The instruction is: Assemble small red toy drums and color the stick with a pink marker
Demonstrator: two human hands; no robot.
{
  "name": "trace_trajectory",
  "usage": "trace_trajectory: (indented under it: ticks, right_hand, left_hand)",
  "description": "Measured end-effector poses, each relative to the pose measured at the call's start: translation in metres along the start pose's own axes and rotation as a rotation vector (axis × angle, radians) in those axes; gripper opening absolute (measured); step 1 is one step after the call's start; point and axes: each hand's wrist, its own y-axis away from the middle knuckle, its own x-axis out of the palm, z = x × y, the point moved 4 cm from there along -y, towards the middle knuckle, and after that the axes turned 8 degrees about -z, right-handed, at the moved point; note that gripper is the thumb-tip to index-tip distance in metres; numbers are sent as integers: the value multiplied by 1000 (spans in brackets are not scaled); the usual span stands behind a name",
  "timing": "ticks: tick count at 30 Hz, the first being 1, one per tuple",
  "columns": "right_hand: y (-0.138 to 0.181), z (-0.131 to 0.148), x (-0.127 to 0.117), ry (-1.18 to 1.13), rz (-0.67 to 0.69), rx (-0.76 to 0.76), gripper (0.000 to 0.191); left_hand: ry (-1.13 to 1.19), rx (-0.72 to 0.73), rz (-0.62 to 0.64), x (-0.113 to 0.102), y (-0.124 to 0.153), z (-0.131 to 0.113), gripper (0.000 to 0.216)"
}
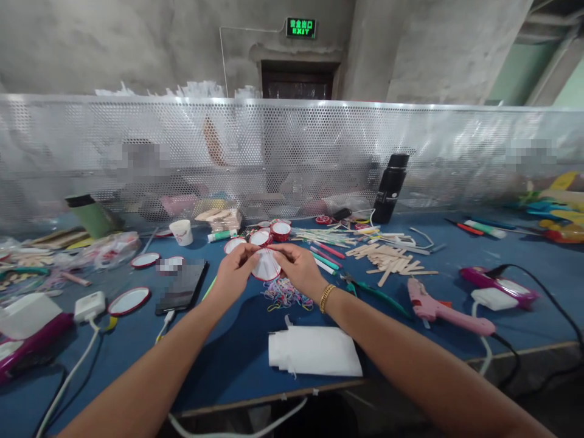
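A round white disc with a red rim [266,266] is held up between my two hands over the blue table. Thumb and fingers of my left hand [233,267] pinch its left edge. At the opposite edge, my right hand [302,269] grips it the same way, with a gold bracelet [325,298] on that wrist. A thin reddish line runs down the disc's face; what it is I cannot tell. Just below lies a pile of coloured rubber bands or thread loops [287,294]. Behind my fingers sit more red-rimmed white discs [280,230], some stacked.
A white cloth pouch [314,351] lies near the table's front edge. Rightward are green-handled pliers [378,295], a pink glue gun [444,310], wooden sticks [390,258] and a black bottle [391,188]. Leftward are a phone [183,289] and a paper cup [182,232]. A perforated metal screen [310,152] stands behind.
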Motion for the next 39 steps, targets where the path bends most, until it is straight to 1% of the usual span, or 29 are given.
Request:
trace_trajectory:
  ticks: [4, 7, 9, 11, 12, 14, 16, 17, 20, 24, 26, 29, 32, 36, 39]
  right_hand:
    - [-5, 2, -5, 42, -63, -55, 30]
    - [-9, 0, -7, 23, -74, -44, 29]
    - [-11, -2, -7, 20, -68, -23, 30]
    - [-12, -1, -11, 65, -74, -23, 33]
    - [-13, 0, -14, 126, -82, -37, 34]
    - [-15, 4, -20, 340, -73, -94, 31]
    - [-16, 7, -25, 704, 15, -190, 23]
    - [-17, 8, -28, 775, 43, -199, 19]
    - [-19, 5, -34, 896, 115, -190, 13]
    - [-20, -4, -36, 992, 172, -148, 13]
    - [-20, -8, -35, 1012, 177, -123, 13]
    - [-18, -12, -31, 1004, 174, -91, 18]
    - [-17, -13, -30, 952, 157, -65, 14]
    - [-20, -9, -32, 784, 112, -43, 9]
    - [-23, -10, -32, 592, 107, 2, 12]
  left_hand:
    - [-72, -39, 29, 1, 0, 4, 33]
    - [-49, -60, 46, 1, -2, 6, 37]
    - [-18, -98, 64, 2, -2, 7, 38]
    - [23, -168, 28, 1, -2, 7, 36]
    - [44, -207, -15, 0, -1, 7, 35]
    - [73, -253, -102, -3, -1, 6, 32]
    - [89, -277, -152, -5, -1, 5, 30]
    - [93, -280, -173, -6, -1, 5, 29]
    - [78, -268, -204, -8, -1, 6, 26]
    - [51, -249, -199, -8, -2, 9, 25]
    - [44, -253, -195, -8, -3, 10, 24]
    - [43, -255, -188, -7, -3, 9, 20]
    - [34, -259, -172, -6, -2, 10, 18]
    - [37, -275, -209, -8, -2, 16, 20]
    - [5, -264, -236, -12, -4, 22, 19]
